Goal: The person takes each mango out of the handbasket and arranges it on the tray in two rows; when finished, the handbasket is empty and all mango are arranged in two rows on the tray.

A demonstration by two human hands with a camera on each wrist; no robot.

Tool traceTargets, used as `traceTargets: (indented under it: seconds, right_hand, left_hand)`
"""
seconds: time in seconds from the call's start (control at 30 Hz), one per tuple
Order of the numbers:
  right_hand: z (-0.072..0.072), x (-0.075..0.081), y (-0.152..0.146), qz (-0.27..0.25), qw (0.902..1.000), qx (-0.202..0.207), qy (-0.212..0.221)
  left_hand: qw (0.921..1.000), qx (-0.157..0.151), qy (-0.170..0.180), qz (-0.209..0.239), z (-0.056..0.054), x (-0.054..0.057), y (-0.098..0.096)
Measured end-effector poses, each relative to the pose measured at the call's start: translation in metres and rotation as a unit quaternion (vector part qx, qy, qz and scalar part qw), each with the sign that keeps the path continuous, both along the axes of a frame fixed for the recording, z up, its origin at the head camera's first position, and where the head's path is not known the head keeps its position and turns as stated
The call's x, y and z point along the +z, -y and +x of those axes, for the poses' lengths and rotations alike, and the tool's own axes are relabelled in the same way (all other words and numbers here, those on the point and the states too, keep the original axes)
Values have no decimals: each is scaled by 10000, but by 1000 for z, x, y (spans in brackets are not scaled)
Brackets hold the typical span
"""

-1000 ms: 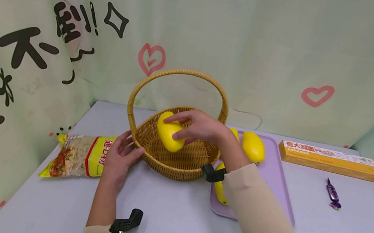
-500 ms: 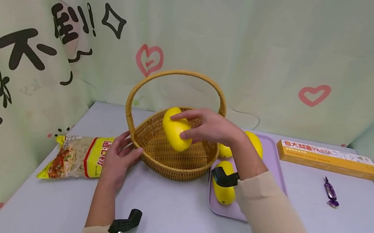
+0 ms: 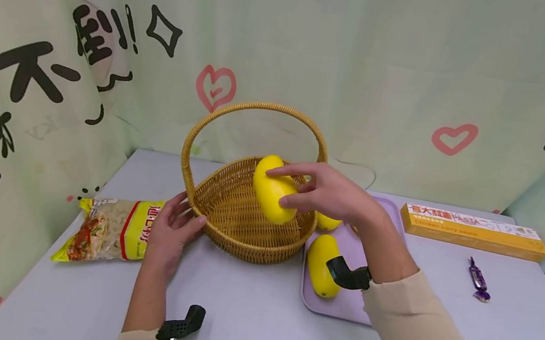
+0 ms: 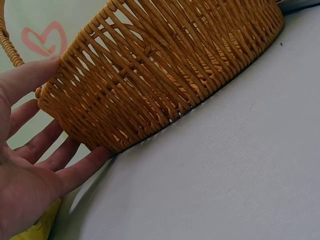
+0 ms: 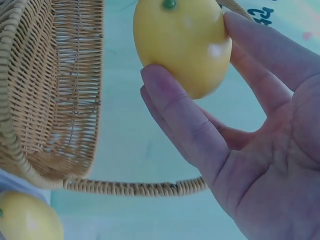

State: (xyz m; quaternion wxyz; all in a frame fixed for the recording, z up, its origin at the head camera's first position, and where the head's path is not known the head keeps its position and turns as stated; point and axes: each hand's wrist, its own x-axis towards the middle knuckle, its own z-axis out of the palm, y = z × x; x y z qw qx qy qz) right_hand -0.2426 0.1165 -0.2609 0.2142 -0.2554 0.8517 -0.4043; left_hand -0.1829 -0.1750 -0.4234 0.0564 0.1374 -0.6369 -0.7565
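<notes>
A yellow mango point(image 3: 274, 191) is pinched between the thumb and fingers of my right hand point(image 3: 337, 194), over the right part of a wicker basket point(image 3: 234, 211). In the right wrist view the mango point(image 5: 182, 47) shows a small green stem end, and the basket wall point(image 5: 77, 85) is apart from it. My left hand point(image 3: 173, 231) touches the basket's left side. The left wrist view shows its fingers spread fairly straight against the woven wall point(image 4: 150, 80), with the thumb at the rim. Another mango point(image 3: 324, 266) lies on a lilac tray point(image 3: 347, 304); more yellow fruit is partly hidden by my right arm.
The basket's tall arched handle point(image 3: 261, 106) rises over its opening. Left of it lies a bag of dry noodles point(image 3: 110, 231). On the right are an orange pasta box point(image 3: 474, 232) and a purple wrapped candy point(image 3: 479, 280). A printed curtain point(image 3: 321, 54) hangs behind the table.
My right hand has moved to the right with the mango, from the basket's middle toward its right side. The left hand stays at the basket's left side.
</notes>
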Motion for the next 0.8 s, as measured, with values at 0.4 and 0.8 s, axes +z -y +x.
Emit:
traceTargets:
  seconds: [0.4,0.8]
  right_hand:
    - [14,2,-27,-375,9985,-390,19]
    - [26,-5,-52,-479,9954,-818,157]
  left_hand:
    - [10000,2,-25,-12,0,0,0]
    - [10000,34,53,-24,1,-1,0]
